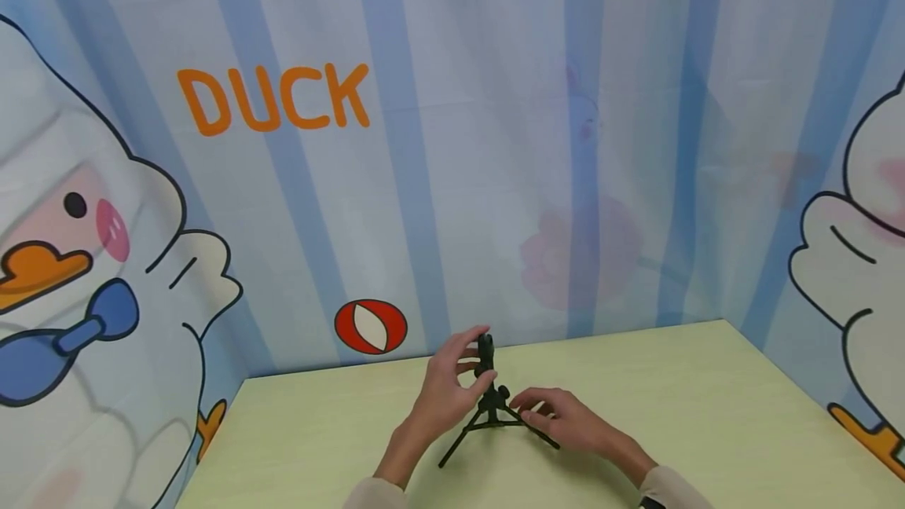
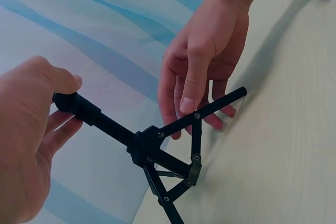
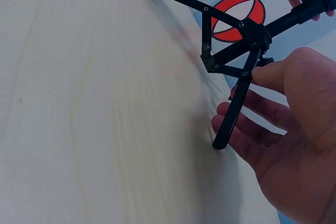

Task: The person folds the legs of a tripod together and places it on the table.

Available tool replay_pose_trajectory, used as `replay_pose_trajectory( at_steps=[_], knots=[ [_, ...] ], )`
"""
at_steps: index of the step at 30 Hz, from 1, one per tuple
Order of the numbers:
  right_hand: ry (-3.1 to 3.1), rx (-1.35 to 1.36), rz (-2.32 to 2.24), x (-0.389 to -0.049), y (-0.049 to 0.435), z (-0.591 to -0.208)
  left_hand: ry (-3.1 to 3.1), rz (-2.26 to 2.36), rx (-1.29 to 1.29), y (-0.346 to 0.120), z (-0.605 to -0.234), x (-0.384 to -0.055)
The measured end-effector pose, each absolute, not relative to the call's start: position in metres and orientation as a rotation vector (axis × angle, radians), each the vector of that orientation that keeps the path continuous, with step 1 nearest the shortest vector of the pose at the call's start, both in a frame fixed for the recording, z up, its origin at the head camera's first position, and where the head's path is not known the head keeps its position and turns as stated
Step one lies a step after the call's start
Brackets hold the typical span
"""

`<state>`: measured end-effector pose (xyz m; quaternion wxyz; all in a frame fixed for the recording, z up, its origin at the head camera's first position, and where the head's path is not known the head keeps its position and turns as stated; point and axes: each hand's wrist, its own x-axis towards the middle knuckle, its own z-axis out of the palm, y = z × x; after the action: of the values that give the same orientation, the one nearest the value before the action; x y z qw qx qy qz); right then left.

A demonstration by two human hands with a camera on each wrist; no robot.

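A small black tripod (image 1: 492, 408) stands roughly upright over the table with its legs spread. Its top end is held by my left hand (image 1: 448, 385), thumb on the near side and fingers behind. My right hand (image 1: 571, 419) is at the right-hand leg; in the right wrist view the thumb lies against that leg (image 3: 234, 113) near its brace joint, with the fingers curled behind it. A dark knob (image 1: 503, 392) sticks out from the column beside the right fingers. Whether every foot touches the table cannot be told.
The pale wood-grain table (image 1: 679, 399) extends to both sides and ends at a hanging cloth backdrop (image 1: 481, 179) printed with ducks, stripes and a red-and-white ball (image 1: 371, 327). More of the backdrop hangs along the left and right sides.
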<state>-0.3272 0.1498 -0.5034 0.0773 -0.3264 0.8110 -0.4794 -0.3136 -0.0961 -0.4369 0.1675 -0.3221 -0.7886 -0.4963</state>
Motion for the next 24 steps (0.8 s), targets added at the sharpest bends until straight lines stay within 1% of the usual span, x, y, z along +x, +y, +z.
replay_pose_trajectory(
  at_steps=[24],
  knots=[
    [1.998,-0.819,-1.415,-0.334,0.153,-0.491,-2.251,-1.409,-0.914,-0.096,-0.437,-0.313]
  ],
)
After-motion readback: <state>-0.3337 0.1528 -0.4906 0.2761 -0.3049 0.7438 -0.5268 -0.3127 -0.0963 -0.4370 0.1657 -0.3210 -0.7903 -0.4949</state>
